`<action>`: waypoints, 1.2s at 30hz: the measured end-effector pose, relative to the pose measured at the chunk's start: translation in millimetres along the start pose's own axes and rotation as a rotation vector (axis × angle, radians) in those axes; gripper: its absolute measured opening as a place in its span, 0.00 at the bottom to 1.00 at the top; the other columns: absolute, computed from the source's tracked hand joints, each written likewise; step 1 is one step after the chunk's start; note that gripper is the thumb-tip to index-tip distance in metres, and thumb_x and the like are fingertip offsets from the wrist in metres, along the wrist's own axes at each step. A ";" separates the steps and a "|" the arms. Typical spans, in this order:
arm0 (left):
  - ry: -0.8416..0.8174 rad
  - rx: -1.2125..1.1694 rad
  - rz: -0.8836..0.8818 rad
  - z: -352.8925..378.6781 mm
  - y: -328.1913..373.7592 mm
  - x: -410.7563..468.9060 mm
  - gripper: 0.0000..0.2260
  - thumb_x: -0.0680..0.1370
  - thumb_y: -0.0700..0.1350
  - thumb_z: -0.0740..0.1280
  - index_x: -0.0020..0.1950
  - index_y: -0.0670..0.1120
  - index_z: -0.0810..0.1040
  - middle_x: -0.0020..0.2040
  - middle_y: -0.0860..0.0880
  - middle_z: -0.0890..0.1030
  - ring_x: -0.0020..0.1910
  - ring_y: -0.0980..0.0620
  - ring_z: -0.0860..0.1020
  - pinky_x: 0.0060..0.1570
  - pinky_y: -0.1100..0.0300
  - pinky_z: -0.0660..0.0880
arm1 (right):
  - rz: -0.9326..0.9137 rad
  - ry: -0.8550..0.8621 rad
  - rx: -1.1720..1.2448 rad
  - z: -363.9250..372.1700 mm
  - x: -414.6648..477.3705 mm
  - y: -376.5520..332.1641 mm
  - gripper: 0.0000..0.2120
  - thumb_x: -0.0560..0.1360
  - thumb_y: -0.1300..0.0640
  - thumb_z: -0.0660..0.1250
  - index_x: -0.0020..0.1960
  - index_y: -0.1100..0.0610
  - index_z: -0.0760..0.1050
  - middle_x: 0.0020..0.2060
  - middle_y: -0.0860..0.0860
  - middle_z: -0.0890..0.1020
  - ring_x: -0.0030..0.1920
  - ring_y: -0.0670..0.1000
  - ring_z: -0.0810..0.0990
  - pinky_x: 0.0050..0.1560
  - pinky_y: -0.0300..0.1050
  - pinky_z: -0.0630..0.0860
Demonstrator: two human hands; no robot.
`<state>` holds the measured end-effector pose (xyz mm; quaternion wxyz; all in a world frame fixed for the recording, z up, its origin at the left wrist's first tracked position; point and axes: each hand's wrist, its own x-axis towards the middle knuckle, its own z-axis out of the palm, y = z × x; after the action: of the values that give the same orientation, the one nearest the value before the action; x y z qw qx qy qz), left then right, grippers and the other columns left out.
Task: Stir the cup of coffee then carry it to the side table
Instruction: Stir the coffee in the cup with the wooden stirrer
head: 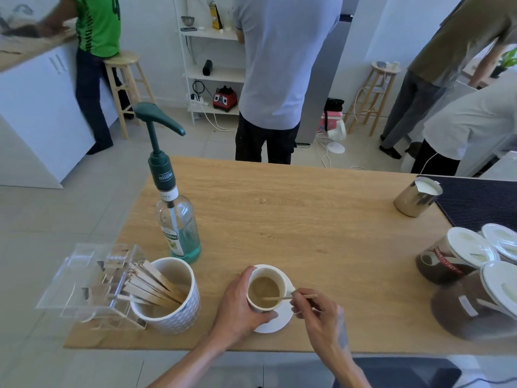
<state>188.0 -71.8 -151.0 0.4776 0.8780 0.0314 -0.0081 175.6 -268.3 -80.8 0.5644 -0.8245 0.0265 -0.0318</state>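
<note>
A white cup of milky coffee (265, 289) stands on a white saucer (279, 320) near the front edge of the wooden table (293, 219). My left hand (237, 306) wraps around the cup's left side. My right hand (316, 315) pinches a thin wooden stirrer (282, 297) whose tip dips into the coffee.
A patterned mug of wooden stirrers (167, 298) and a clear acrylic holder (89, 284) sit to the left. A syrup bottle with a green pump (174, 219) stands behind them. A steel milk jug (416, 196) and lidded jars (458, 256) are at the right. Several people stand beyond the table.
</note>
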 end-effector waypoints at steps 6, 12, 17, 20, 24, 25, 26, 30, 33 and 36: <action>0.004 -0.007 0.001 -0.6 0.9 -0.5 0.48 0.58 0.63 0.83 0.75 0.58 0.68 0.68 0.60 0.78 0.68 0.56 0.76 0.65 0.50 0.77 | -0.094 0.184 -0.107 4.5 18.9 1.1 0.04 0.76 0.61 0.71 0.46 0.54 0.83 0.35 0.48 0.87 0.33 0.43 0.85 0.35 0.52 0.84; 0.000 0.005 0.008 -1.2 2.0 -0.8 0.48 0.58 0.63 0.82 0.74 0.58 0.67 0.67 0.60 0.78 0.66 0.55 0.77 0.63 0.50 0.78 | -0.119 0.017 -0.079 6.8 7.7 2.6 0.02 0.75 0.62 0.73 0.46 0.59 0.85 0.36 0.49 0.87 0.33 0.45 0.85 0.34 0.52 0.84; 0.004 -0.011 0.007 -3.2 4.5 -2.6 0.47 0.59 0.61 0.83 0.74 0.58 0.67 0.66 0.60 0.78 0.66 0.56 0.77 0.64 0.51 0.77 | -0.252 0.134 -0.227 -4.3 20.4 -0.2 0.03 0.75 0.63 0.72 0.44 0.57 0.83 0.34 0.47 0.85 0.31 0.45 0.83 0.30 0.46 0.81; 0.006 -0.020 -0.001 -3.8 5.2 -2.1 0.47 0.58 0.61 0.82 0.74 0.57 0.68 0.66 0.60 0.78 0.65 0.56 0.77 0.64 0.51 0.77 | -0.387 0.126 -0.256 11.4 23.7 -8.4 0.04 0.75 0.59 0.70 0.44 0.58 0.84 0.37 0.49 0.86 0.33 0.47 0.83 0.29 0.42 0.79; -0.015 -0.009 -0.008 -3.4 5.0 -1.3 0.47 0.59 0.62 0.82 0.74 0.58 0.67 0.65 0.60 0.79 0.65 0.55 0.78 0.62 0.50 0.78 | -0.437 -0.074 -0.206 11.4 18.4 -11.3 0.10 0.76 0.52 0.68 0.45 0.57 0.85 0.38 0.48 0.86 0.33 0.43 0.83 0.30 0.40 0.78; -0.017 -0.006 -0.012 -3.4 5.2 -1.6 0.47 0.58 0.63 0.82 0.74 0.58 0.67 0.65 0.60 0.78 0.65 0.55 0.77 0.63 0.50 0.78 | -0.421 -0.091 -0.207 6.5 17.7 -10.0 0.11 0.75 0.51 0.68 0.45 0.57 0.85 0.37 0.47 0.86 0.33 0.43 0.83 0.29 0.42 0.78; -0.018 -0.001 -0.016 -3.2 5.8 -1.7 0.48 0.58 0.63 0.82 0.75 0.58 0.67 0.66 0.59 0.78 0.65 0.55 0.77 0.63 0.50 0.78 | -0.403 -0.083 -0.213 0.8 18.6 -8.9 0.10 0.75 0.51 0.69 0.45 0.57 0.85 0.37 0.47 0.86 0.32 0.43 0.83 0.29 0.43 0.79; -0.005 -0.017 -0.016 -3.5 6.3 -1.3 0.47 0.58 0.61 0.82 0.74 0.56 0.68 0.66 0.59 0.78 0.66 0.55 0.77 0.64 0.50 0.77 | -0.337 0.084 -0.291 -5.6 33.4 -10.4 0.04 0.74 0.63 0.73 0.41 0.56 0.83 0.33 0.45 0.85 0.31 0.43 0.82 0.29 0.36 0.77; -0.006 -0.015 -0.019 -2.6 4.6 -0.6 0.47 0.58 0.60 0.82 0.75 0.55 0.68 0.67 0.58 0.78 0.66 0.55 0.77 0.66 0.51 0.76 | -0.419 0.084 -0.322 10.8 33.9 -19.4 0.02 0.73 0.63 0.74 0.42 0.59 0.84 0.36 0.49 0.86 0.32 0.44 0.81 0.31 0.28 0.74; -0.023 0.000 -0.022 -2.1 4.7 -0.6 0.48 0.58 0.62 0.82 0.75 0.55 0.67 0.67 0.58 0.78 0.67 0.55 0.77 0.65 0.51 0.76 | -0.384 -0.054 -0.228 14.7 25.0 -15.3 0.03 0.73 0.59 0.74 0.44 0.59 0.85 0.37 0.47 0.86 0.33 0.41 0.83 0.33 0.31 0.76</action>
<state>187.6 -72.6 -145.8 0.4776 0.8775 0.0358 -0.0235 201.9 -251.2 -71.3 0.4517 -0.8734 -0.1427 -0.1133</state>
